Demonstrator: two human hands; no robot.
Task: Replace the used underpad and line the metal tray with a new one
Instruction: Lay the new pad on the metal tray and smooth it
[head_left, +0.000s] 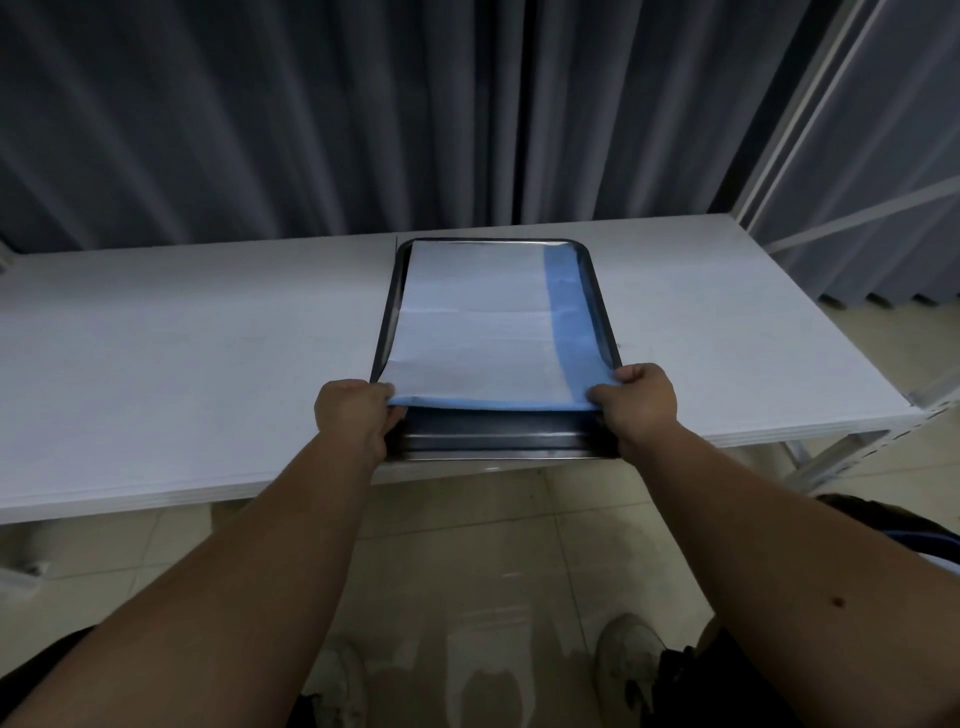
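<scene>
Here the left hand (356, 415) pinches the near left corner of the thin white-and-blue disposable underpad (478, 338), fingers curled round its edge. The pad lies in the dark rectangular metal tray (498, 441), which sits at the near edge of the white worktop (182, 338); its near edge is raised off the tray floor, and a blue strip shows along its right side. The right hand (641, 397) pinches the near right corner the same way. Whether this is the used pad coming out or the new one going in, I cannot tell. Either way, both corners should probably move level and together, with the sheet kept taut, so that it neither creases nor drags the tray off the edge.
</scene>
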